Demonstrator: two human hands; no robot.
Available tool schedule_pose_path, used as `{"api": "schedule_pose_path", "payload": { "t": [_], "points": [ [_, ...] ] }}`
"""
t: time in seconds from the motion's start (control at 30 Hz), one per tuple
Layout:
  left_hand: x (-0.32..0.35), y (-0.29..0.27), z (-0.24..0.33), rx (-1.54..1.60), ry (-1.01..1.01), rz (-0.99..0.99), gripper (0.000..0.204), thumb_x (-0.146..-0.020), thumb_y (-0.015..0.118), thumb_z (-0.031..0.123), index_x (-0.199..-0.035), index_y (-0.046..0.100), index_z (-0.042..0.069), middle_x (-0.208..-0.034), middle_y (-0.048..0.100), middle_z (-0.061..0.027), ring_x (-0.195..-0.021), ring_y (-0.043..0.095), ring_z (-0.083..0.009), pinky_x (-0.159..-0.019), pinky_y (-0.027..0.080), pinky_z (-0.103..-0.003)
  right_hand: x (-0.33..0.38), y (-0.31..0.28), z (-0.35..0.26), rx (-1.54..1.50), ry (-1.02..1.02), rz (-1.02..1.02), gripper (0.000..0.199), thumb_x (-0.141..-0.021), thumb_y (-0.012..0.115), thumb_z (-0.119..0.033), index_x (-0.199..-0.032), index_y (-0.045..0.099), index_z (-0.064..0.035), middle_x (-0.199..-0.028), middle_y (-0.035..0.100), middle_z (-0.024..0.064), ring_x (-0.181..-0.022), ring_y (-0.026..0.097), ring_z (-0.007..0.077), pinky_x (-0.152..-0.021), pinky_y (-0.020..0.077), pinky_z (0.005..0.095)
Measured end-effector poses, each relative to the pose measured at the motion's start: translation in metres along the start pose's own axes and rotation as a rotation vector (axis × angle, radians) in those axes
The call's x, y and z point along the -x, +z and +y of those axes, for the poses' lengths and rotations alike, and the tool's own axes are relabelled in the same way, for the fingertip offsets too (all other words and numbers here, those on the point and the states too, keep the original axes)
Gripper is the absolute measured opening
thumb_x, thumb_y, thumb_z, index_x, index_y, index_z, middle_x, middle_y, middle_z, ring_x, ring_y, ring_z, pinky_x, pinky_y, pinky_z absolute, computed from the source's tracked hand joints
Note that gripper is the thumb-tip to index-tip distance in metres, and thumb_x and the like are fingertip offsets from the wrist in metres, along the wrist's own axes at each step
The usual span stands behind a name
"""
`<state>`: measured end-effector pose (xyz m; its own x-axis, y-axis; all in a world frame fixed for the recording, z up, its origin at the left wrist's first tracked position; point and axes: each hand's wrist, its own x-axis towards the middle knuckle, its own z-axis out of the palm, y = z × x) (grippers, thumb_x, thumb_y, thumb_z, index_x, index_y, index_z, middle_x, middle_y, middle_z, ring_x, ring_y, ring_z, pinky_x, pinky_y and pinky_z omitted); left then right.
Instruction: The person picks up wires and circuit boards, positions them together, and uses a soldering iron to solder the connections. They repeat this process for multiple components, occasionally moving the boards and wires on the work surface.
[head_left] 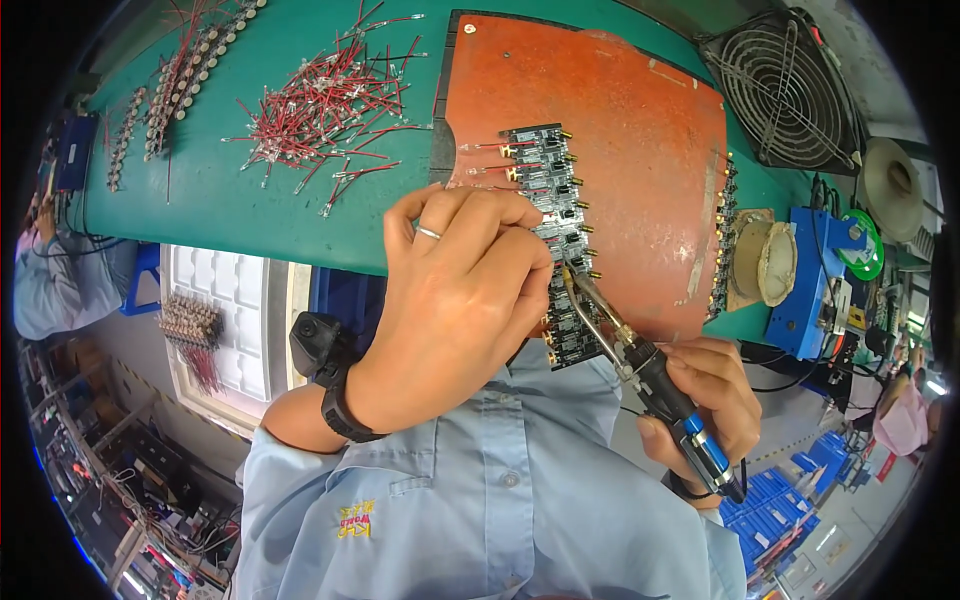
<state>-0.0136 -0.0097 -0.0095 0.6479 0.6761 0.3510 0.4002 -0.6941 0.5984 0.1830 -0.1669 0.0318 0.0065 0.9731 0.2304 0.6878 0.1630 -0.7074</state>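
A strip of small black circuit boards [560,200] lies on the orange mat, with red wires sticking out from its left side and brass-coloured parts along its right edge. My left hand [465,265], with a ring on one finger, is closed in a pinch over the strip's left edge. Whatever its fingertips hold is hidden behind them. In my right hand [715,400] is a soldering iron [665,385] with a thin metal tube beside its tip. That tip meets the lower half of the strip, close to my left fingertips.
A pile of red wires [325,110] lies on the green table [215,205]. Another board strip [722,240] runs along the right side of the orange mat [640,130]. Beyond stand a round tan container [765,262], a blue device [808,285] and a fan [785,90].
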Motion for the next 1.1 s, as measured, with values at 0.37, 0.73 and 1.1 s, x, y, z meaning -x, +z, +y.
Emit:
{"api": "schedule_pose_path", "payload": {
  "t": [0.37, 0.73, 1.1],
  "points": [
    [-0.001, -0.002, -0.002, -0.029, 0.002, 0.019, 0.015, -0.07, 0.071, 0.004, -0.08, 0.062, 0.008, -0.101, 0.061, -0.0039, -0.098, 0.054, -0.0244, -0.089, 0.033, -0.038, 0.011, 0.0, 0.008, -0.084, 0.02, 0.295, 0.048, -0.075, 0.079, -0.029, -0.101, 0.059, 0.0055, -0.099, 0.063, 0.0217, -0.087, 0.061, 0.0332, -0.077, 0.0491, 0.0416],
    [0.027, -0.026, -0.034, -0.084, -0.117, 0.224, 0.012, -0.077, 0.071, 0.008, -0.087, 0.063, 0.01, -0.1, 0.057, -0.0037, -0.099, 0.052, -0.0243, -0.087, 0.032, -0.039, -0.003, 0.02, 0.01, -0.206, 0.112, 0.439, 0.052, -0.079, 0.075, -0.032, -0.11, 0.057, 0.0051, -0.104, 0.059, 0.018, -0.093, 0.056, 0.0244, -0.08, 0.0462, 0.0345],
    [0.036, -0.04, -0.086, -0.34, -0.333, 0.263, 0.011, -0.08, 0.07, 0.009, -0.089, 0.062, 0.009, -0.1, 0.056, -0.0054, -0.097, 0.05, -0.026, -0.083, 0.031, -0.039, -0.011, 0.023, 0.01, -0.254, 0.184, 0.386, 0.052, -0.078, 0.077, -0.035, -0.107, 0.059, 0.0052, -0.101, 0.06, 0.0158, -0.087, 0.055, 0.0193, -0.075, 0.0453, 0.0287]
  ]
}}
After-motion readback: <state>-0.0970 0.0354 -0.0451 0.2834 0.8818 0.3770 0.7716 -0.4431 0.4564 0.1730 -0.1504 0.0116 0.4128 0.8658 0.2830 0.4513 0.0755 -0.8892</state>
